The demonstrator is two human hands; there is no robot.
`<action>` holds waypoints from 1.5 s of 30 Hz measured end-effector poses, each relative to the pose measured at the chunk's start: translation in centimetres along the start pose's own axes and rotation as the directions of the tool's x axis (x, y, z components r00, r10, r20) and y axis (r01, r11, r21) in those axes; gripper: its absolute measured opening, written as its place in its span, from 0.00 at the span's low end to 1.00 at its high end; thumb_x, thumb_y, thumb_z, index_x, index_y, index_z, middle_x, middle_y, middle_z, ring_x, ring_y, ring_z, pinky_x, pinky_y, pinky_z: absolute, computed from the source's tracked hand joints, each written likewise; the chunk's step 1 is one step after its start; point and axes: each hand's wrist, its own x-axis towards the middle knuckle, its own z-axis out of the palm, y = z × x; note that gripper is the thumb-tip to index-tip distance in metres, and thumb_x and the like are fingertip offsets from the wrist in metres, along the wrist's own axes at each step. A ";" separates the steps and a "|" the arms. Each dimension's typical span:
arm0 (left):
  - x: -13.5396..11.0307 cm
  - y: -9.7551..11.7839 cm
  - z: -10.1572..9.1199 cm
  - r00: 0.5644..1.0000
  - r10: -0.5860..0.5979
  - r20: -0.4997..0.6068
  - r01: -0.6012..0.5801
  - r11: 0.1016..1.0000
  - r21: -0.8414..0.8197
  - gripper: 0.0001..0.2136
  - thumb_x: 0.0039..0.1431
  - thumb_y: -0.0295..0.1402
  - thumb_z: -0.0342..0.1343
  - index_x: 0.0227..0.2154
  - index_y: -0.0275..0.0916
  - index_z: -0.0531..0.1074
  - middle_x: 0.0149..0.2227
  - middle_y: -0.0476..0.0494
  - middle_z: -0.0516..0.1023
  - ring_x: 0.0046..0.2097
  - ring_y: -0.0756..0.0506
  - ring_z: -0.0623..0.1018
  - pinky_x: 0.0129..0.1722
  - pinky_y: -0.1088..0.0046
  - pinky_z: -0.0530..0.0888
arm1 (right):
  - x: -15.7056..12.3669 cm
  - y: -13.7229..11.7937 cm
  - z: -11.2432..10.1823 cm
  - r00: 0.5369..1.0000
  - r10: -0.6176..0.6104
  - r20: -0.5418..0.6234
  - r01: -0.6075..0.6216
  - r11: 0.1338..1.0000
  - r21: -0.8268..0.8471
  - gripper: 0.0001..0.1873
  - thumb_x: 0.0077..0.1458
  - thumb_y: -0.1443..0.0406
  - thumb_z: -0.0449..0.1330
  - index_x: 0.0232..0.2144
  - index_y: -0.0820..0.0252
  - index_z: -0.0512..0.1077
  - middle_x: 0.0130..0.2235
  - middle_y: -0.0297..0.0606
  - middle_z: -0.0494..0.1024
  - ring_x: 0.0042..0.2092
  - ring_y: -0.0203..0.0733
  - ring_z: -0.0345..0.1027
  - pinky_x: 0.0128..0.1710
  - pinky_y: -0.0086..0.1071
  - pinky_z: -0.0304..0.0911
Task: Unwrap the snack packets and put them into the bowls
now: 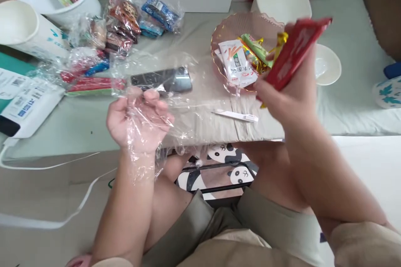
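Observation:
My left hand (138, 119) has its fingers curled around a crumpled clear plastic bag (175, 104) that drapes over the table edge and down my wrist. My right hand (293, 91) is raised over the table, gripping a flat red snack packet (293, 52) tilted up to the right, with a bit of gold wrapper (281, 39) showing beside it. Just left of that hand sits a clear pink dish (230, 29) holding several wrapped snacks, among them a white packet (238, 64).
A black phone (163, 80) lies under the plastic. Bagged snacks (125, 18) pile at the back left beside white paper cups (19, 25). A white stick (236, 115) lies near the front edge. White bowls (327, 64) stand right. A white power bank (28, 108) with cable sits at left.

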 end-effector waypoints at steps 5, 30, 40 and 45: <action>0.0 -0.9 0.0 0.994 -0.075 0.085 0.077 0.997 -0.018 0.18 0.54 0.39 0.62 0.27 0.41 0.54 0.31 0.51 0.73 0.30 0.49 0.76 0.27 0.69 0.76 | 1.6 -1.3 -1.7 0.988 0.122 -0.096 -0.152 0.875 -0.459 0.36 0.48 0.64 0.74 0.61 0.55 0.74 0.64 0.49 0.69 0.67 0.60 0.62 0.70 0.56 0.59; 1.4 -2.8 0.1 0.993 -0.082 -0.084 0.113 0.863 0.492 0.15 0.52 0.50 0.66 0.29 0.42 0.78 0.26 0.46 0.83 0.24 0.48 0.81 0.20 0.77 0.74 | -8.1 3.2 1.0 0.890 0.444 -0.106 -0.346 0.807 0.479 0.24 0.56 0.42 0.69 0.30 0.54 0.71 0.14 0.20 0.55 0.14 0.29 0.47 0.16 0.29 0.50; 0.5 -1.8 0.3 0.975 0.222 -0.004 -0.179 0.797 0.576 0.13 0.57 0.40 0.70 0.42 0.43 0.77 0.20 0.57 0.80 0.19 0.54 0.76 0.19 0.80 0.71 | -7.8 4.3 -0.4 0.879 0.426 -0.215 -0.292 0.837 0.463 0.18 0.59 0.49 0.68 0.46 0.50 0.77 0.18 0.25 0.65 0.18 0.35 0.58 0.18 0.31 0.55; -0.1 -1.1 0.1 0.934 0.284 0.218 -0.357 0.761 0.541 0.38 0.46 0.38 0.79 0.57 0.54 0.66 0.31 0.60 0.85 0.34 0.49 0.84 0.31 0.76 0.80 | -8.3 3.7 -0.9 0.957 0.193 -0.217 -0.071 0.880 0.469 0.31 0.54 0.59 0.72 0.58 0.34 0.69 0.29 0.29 0.75 0.32 0.41 0.73 0.37 0.38 0.72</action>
